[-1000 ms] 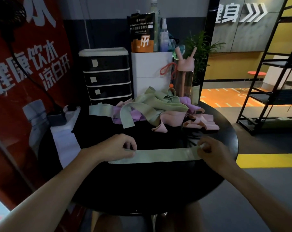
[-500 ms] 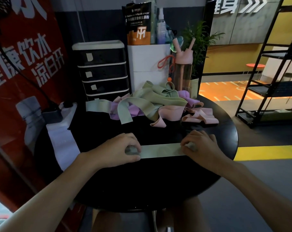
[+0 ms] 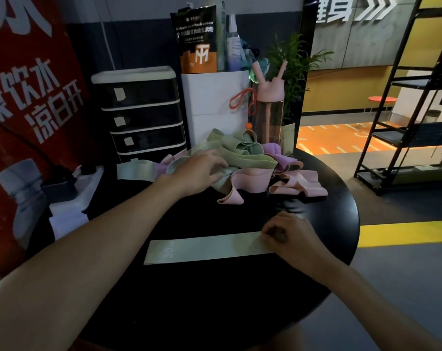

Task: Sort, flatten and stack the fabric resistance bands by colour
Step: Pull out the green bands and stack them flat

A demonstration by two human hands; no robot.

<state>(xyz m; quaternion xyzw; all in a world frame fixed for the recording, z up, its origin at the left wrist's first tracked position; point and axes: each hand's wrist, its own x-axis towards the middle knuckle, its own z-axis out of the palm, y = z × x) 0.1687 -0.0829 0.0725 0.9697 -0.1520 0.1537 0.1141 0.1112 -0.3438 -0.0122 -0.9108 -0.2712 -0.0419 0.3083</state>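
Two hands split the work. Far left, black drawer unit stands off-task behind the round black table. Left hand reaches onto the tangled pile of bands at the table's back, fingers nearly straight and laid on a green one, nothing gripped yet; likely choosing the next green to match. Near edge: flat green band marked 30 lies lengthwise, well apart from the pile, probably the start of the green stack. Right hand curls its fingers on the band's right end and appears to pinch it, so it lies flat and does not shift
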